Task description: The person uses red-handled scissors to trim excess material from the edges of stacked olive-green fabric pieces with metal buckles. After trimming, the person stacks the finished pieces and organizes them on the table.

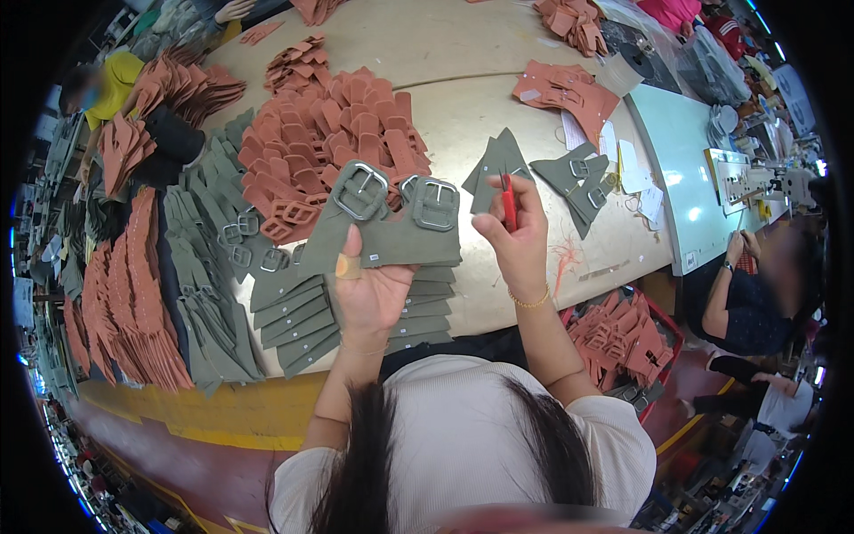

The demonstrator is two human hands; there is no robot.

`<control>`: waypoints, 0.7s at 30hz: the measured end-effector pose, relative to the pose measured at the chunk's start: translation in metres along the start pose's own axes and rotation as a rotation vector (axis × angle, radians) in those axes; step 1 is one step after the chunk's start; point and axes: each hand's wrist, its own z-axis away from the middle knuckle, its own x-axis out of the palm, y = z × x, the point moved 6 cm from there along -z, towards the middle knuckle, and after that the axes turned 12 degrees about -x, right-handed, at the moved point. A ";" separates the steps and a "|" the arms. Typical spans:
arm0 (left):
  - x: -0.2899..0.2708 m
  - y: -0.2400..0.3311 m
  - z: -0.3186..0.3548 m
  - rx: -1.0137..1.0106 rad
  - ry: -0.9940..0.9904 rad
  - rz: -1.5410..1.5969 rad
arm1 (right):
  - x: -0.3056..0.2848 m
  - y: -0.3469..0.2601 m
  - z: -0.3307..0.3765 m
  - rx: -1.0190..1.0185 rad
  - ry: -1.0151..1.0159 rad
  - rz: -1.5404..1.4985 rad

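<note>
My left hand (374, 301) grips a grey-green shoe upper piece (391, 242) from below, its thumb on the front face. Two square silver buckles (436, 206) sit on the piece's straps, and part of another buckle shows between them. A bandage wraps my left thumb. My right hand (519, 238), raised to the right of the piece and apart from it, is closed around red-handled thread snips (509, 206) with the tips pointing up. Beneath my left hand lie fanned stacks of similar grey-green pieces (298, 325). Beyond my right hand are more grey-green pieces (571, 184), some with buckles.
Terracotta strap pieces (334, 133) are heaped at the table's (463, 98) middle left. Grey-green straps (209, 276) and terracotta stacks (129, 294) line the left. A red crate (673, 343) of terracotta parts stands at the lower right. A co-worker (756, 276) sits by a sewing machine (756, 184).
</note>
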 end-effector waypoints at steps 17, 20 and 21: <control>-0.008 0.006 0.004 -0.068 0.081 -0.051 | -0.010 -0.012 -0.028 0.037 -0.182 -0.257; -0.006 0.005 0.001 -0.084 0.073 -0.017 | -0.017 -0.021 -0.035 -0.144 -0.363 0.328; -0.005 0.004 0.001 -0.102 0.042 0.048 | -0.017 -0.023 -0.037 -0.233 -0.421 0.603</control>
